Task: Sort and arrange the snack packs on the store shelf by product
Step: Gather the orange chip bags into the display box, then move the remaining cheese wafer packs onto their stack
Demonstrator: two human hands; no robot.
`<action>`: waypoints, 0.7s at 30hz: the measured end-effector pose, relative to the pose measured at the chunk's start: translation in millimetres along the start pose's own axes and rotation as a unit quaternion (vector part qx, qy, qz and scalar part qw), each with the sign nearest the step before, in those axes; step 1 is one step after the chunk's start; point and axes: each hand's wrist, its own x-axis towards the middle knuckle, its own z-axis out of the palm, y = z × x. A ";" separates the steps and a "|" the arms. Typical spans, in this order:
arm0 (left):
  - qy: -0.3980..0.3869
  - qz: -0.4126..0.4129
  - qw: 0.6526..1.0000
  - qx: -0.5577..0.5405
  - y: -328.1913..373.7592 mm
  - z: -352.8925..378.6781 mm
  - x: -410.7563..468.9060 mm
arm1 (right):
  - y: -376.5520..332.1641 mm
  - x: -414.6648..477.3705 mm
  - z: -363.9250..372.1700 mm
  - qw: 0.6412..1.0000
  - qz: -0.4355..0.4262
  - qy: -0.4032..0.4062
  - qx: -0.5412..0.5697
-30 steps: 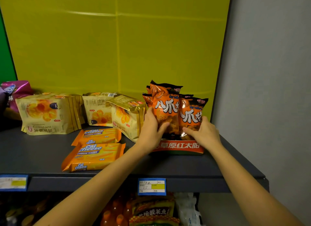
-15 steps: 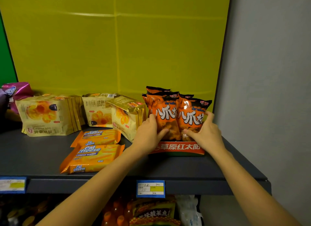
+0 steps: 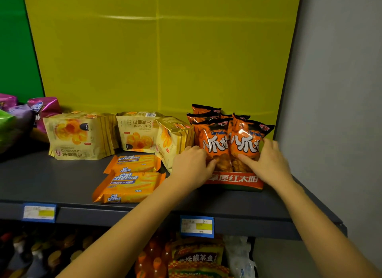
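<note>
The left hand (image 3: 194, 164) and right hand (image 3: 266, 162) each curl fingers and thumb around the front orange snack bags (image 3: 217, 141), upright in the red tray (image 3: 233, 179).

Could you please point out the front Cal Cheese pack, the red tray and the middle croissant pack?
front Cal Cheese pack (image 3: 130, 186): head view, centre of its face.
red tray (image 3: 233, 179): head view, its lettered front wall.
middle croissant pack (image 3: 137, 135): head view, centre of its front.

A: Surface?
B: Dark shelf (image 3: 51, 180). Croissant packs (image 3: 76, 135) stand at back, two wafer packs (image 3: 130, 184) flat in front.
A: Ends?
B: Red box (image 3: 233, 179) with orange packs (image 3: 217, 145) right, purple bags (image 3: 44, 106) far left.
</note>
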 end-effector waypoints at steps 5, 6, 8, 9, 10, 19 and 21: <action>0.074 -0.019 0.996 -0.044 -45.1 -42.6 -30.2 | -29.2 -24.1 -8.0 0.980 -0.086 0.156 0.084; 0.083 -0.042 0.994 -0.049 -62.7 -49.7 -35.3 | -38.0 -28.5 -6.3 0.980 -0.103 0.141 0.096; 0.088 -0.090 0.990 -0.058 -104.6 -59.2 -42.5 | -56.2 -36.0 2.5 0.981 -0.136 0.091 0.105; 0.085 -0.119 0.987 -0.060 -127.9 -60.3 -44.5 | -66.0 -39.8 8.6 0.981 -0.151 0.066 0.107; 0.079 -0.149 0.984 -0.056 -152.0 -58.8 -46.3 | -76.2 -44.3 14.7 0.979 -0.165 0.042 0.110; -0.147 -0.300 0.939 -0.087 -232.1 -23.2 -42.2 | -149.3 -77.2 82.1 0.971 -0.144 -0.182 -0.057; -0.162 -0.310 0.927 -0.135 -230.7 -18.9 -33.2 | -160.8 -81.7 91.0 0.967 -0.105 -0.211 -0.093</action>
